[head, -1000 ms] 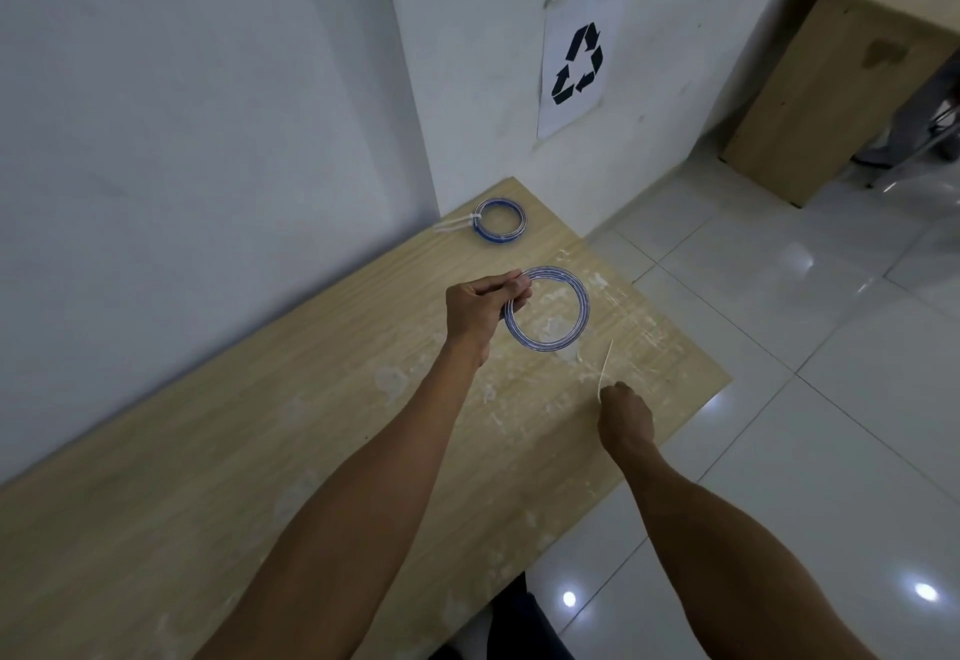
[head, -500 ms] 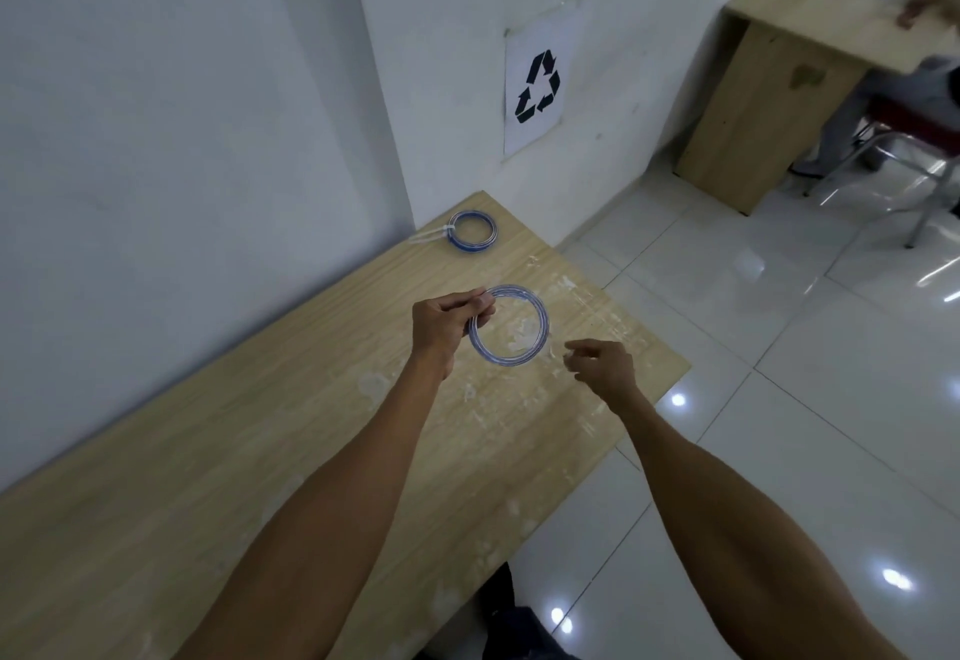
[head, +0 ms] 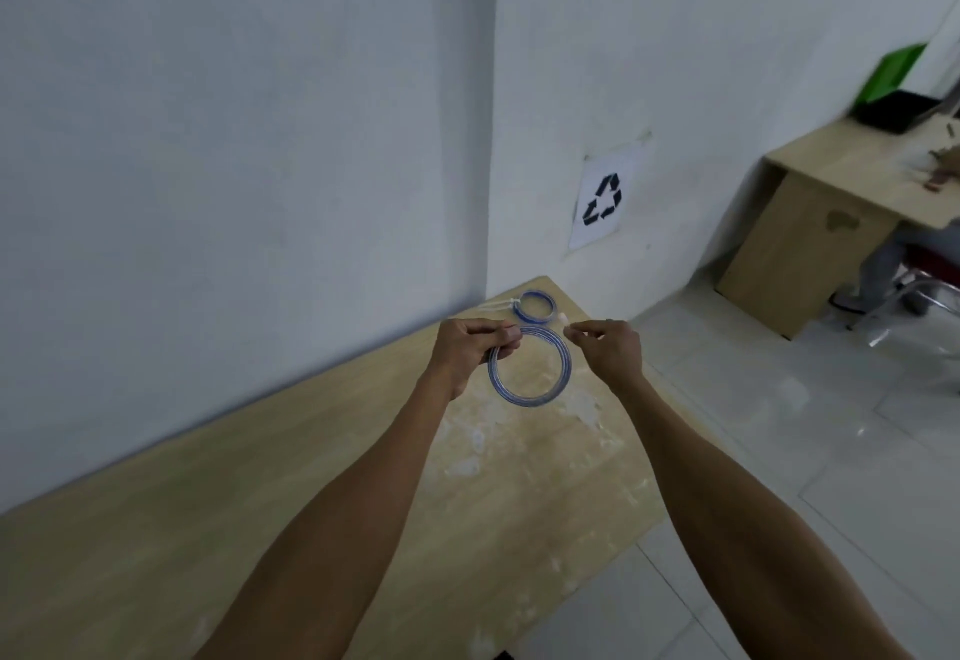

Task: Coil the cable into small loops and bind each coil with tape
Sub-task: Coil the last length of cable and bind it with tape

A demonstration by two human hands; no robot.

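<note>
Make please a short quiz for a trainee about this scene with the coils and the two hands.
1. True or false: the left hand holds a coil.
2. Where does the other coil lie? A on the floor; B on the table, at its far corner; C on the far desk.
3. Fill in: the ___ hand pinches a small pale bit.
Key: 1 true; 2 B; 3 right hand.
</note>
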